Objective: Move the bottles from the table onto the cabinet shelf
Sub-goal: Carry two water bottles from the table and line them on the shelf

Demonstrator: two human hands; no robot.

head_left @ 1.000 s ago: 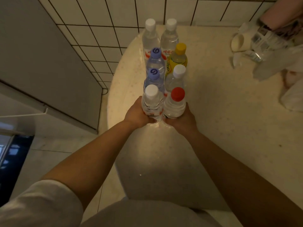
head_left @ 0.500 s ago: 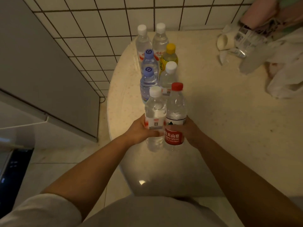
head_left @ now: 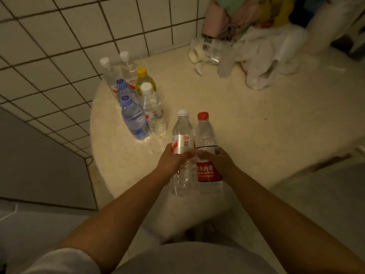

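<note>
My left hand (head_left: 171, 163) grips a clear white-capped bottle (head_left: 182, 135) around its middle. Beside it, my right hand (head_left: 219, 164) grips a red-capped bottle with a red label (head_left: 206, 133). Both bottles are upright, side by side, lifted above the round cream table (head_left: 246, 123). Several more bottles stand in two rows at the table's far left: two blue-capped ones (head_left: 134, 117), a white-capped one (head_left: 153, 109), a yellow-capped one (head_left: 143, 79) and two white-capped ones (head_left: 126, 66) at the back by the tiled wall. No cabinet shelf shows.
A heap of white plastic bags (head_left: 266, 56) and a wrapped clear item (head_left: 209, 50) lie at the table's far right, with pink and coloured cloth (head_left: 221, 16) behind. A grey panel (head_left: 39, 159) stands to the left below the tiled wall (head_left: 69, 36).
Both hands have lifted the two front bottles off the table and drawn them toward me, away from the rows. The view has swung right.
</note>
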